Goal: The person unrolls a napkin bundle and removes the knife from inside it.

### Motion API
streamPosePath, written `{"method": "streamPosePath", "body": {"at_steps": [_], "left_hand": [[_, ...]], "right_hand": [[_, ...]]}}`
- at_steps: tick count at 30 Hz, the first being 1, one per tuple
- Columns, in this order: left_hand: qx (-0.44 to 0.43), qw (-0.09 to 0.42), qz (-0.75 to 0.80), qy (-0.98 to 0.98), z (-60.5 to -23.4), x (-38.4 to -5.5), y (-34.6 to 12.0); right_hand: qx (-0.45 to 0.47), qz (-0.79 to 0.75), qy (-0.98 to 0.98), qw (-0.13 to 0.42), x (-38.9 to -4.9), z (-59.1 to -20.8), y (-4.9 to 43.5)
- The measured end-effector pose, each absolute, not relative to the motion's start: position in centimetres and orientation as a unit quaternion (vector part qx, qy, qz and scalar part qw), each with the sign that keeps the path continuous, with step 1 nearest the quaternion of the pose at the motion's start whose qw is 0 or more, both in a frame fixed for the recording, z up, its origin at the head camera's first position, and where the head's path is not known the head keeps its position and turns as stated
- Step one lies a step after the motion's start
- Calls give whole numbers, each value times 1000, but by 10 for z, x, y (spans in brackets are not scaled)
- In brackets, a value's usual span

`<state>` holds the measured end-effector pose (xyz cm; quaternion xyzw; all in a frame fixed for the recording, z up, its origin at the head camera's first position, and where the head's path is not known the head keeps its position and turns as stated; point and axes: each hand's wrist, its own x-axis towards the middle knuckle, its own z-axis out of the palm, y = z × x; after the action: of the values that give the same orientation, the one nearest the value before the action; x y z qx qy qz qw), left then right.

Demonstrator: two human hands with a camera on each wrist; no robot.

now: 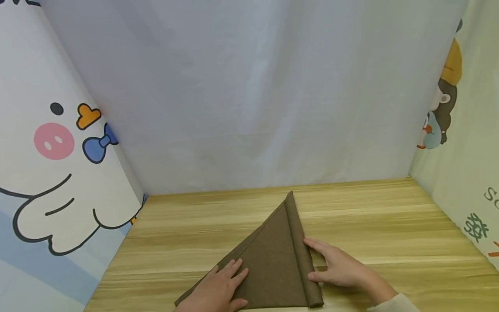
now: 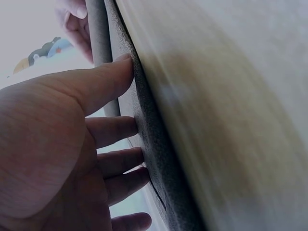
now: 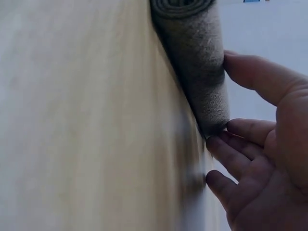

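Note:
A brown cloth [image 1: 269, 268] lies folded into a triangle, its point toward the back of the table. Its right side is wound into a narrow roll [image 1: 302, 255], whose spiral end shows at the top of the right wrist view. My left hand [image 1: 218, 288] rests on the cloth's left part with fingers spread. In the left wrist view, the left thumb [image 2: 108, 79] and fingertips touch the cloth near its front edge. My right hand [image 1: 339, 264] is at the roll's outer side. Its thumb [image 3: 255, 72] and fingertips touch the roll, with the fingers fairly straight.
The cloth is on a wood-grain table [image 1: 382, 216]. A pale grey curtain [image 1: 249, 95] hangs behind the table's back edge. Cartoon-printed sheets stand on both sides, a white one [image 1: 78, 190] at left and a pale green one [image 1: 468, 164] at right.

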<state>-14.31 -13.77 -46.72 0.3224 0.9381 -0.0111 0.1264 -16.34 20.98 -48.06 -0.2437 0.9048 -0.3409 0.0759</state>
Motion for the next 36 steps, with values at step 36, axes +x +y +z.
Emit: {"method": "streamPosePath", "body": {"at_steps": [36], "left_hand": [[314, 105, -3, 943, -467, -143, -126]], "right_hand": [[-285, -257, 921, 67, -168, -477, 176]]}}
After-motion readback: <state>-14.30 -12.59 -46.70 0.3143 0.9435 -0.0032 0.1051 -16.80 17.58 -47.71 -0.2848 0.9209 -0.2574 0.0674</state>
